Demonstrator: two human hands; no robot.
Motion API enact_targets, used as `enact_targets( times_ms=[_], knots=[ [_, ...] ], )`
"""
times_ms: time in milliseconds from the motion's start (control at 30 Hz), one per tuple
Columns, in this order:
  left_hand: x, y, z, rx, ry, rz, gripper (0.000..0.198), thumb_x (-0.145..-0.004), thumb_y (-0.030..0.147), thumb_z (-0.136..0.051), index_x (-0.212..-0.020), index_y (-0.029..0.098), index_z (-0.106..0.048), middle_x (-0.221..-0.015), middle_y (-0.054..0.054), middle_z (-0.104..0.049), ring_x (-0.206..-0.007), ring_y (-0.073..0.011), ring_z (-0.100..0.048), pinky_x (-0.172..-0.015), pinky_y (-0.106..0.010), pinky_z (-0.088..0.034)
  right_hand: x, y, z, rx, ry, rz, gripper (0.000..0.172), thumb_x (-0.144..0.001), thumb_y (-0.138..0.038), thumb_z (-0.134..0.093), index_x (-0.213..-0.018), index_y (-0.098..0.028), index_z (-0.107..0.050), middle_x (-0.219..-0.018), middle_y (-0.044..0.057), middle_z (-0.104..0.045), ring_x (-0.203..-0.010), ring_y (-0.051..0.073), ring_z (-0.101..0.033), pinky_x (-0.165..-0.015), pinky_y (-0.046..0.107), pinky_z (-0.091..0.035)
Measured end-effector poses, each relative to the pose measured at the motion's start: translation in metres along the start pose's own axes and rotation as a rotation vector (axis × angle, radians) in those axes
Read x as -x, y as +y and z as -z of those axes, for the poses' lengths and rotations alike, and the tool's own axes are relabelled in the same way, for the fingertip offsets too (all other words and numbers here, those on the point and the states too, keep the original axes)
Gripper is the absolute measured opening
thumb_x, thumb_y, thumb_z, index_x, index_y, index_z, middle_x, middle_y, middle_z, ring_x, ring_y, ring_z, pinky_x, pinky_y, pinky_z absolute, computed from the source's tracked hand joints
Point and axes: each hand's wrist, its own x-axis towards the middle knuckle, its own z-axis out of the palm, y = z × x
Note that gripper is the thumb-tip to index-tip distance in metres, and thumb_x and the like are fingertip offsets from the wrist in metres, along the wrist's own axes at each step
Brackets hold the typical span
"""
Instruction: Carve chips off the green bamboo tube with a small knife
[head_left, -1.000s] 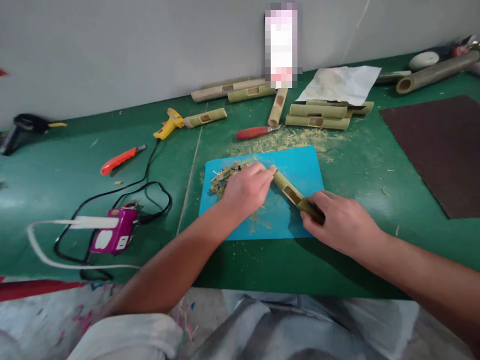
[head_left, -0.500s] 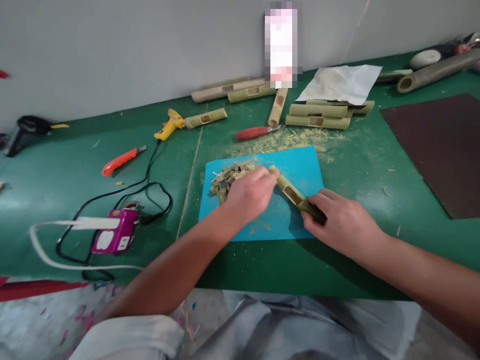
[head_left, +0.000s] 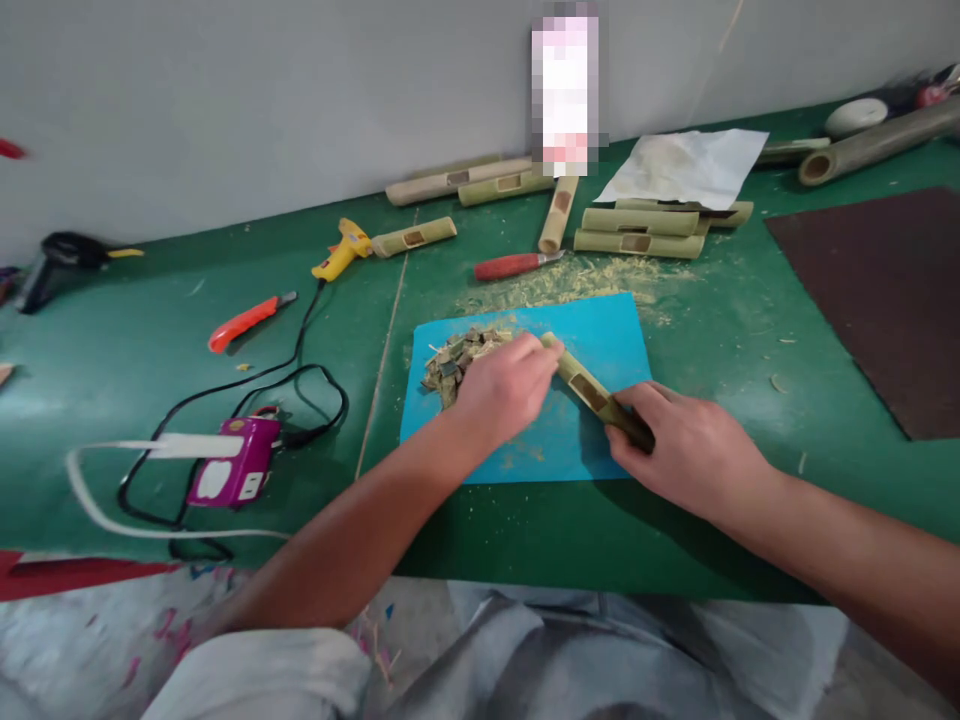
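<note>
A bamboo tube (head_left: 589, 388) with a rectangular slot cut in its wall lies slantwise over a blue sheet (head_left: 600, 330). The fingers of my left hand (head_left: 510, 383) are closed on its far end. Around the near end, my right hand (head_left: 675, 432) is closed, thumb on the near side and fingers over the top. Just left of my left hand sits a pile of bamboo chips (head_left: 457, 362), partly covered by that hand. Pale dust is scattered on the sheet.
Beyond the sheet lie a red-handled knife (head_left: 514, 265) and several slotted bamboo tubes (head_left: 637, 244). To the left are a yellow glue gun (head_left: 343, 252), an orange utility knife (head_left: 247, 322) and a purple power adapter (head_left: 236, 462) with cords. A dark brown sheet (head_left: 877, 310) lies right.
Both hands keep their hold on the bamboo tube, with hardly any movement. The whole view has shifted very slightly.
</note>
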Motion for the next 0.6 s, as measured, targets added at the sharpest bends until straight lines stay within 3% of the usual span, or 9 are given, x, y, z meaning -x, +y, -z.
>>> enact_targets(
  times_ms=[67,200,600],
  knots=[
    [-0.0001,-0.0010,0.0001,0.038,-0.039,-0.017,0.031,-0.106,0.029,-0.043,-0.116,0.014,-0.069,-0.090,-0.007,-0.069,-0.080,-0.0136,-0.066,-0.073,-0.024,-0.052,0.0004,0.0005,-0.0002,0.017,0.016,0.025,0.018,-0.086,-0.030,-0.053,-0.088,-0.017,-0.066,-0.078,0.004,-0.070,-0.055,0.015,-0.056,-0.052,0.031,-0.029],
    [0.0012,-0.0032,0.0003,-0.013,0.034,0.012,0.031,-0.105,0.029,-0.045,-0.116,0.014,-0.069,-0.091,-0.007,-0.070,-0.078,-0.0137,-0.066,-0.071,-0.024,-0.052,0.0003,0.0011,0.0001,0.024,0.042,0.029,0.019,-0.087,-0.031,-0.054,-0.087,-0.017,-0.067,-0.078,0.004,-0.069,-0.058,0.016,-0.058,-0.053,0.031,-0.029],
    [-0.0017,0.0011,0.0029,0.014,-0.028,0.030,0.030,-0.105,0.029,-0.044,-0.114,0.015,-0.070,-0.092,-0.007,-0.070,-0.081,-0.0142,-0.067,-0.073,-0.025,-0.052,0.0012,0.0031,-0.0020,0.008,0.081,0.076,0.020,-0.086,-0.028,-0.054,-0.091,-0.016,-0.068,-0.079,0.004,-0.070,-0.056,0.015,-0.057,-0.052,0.031,-0.030]
  ],
)
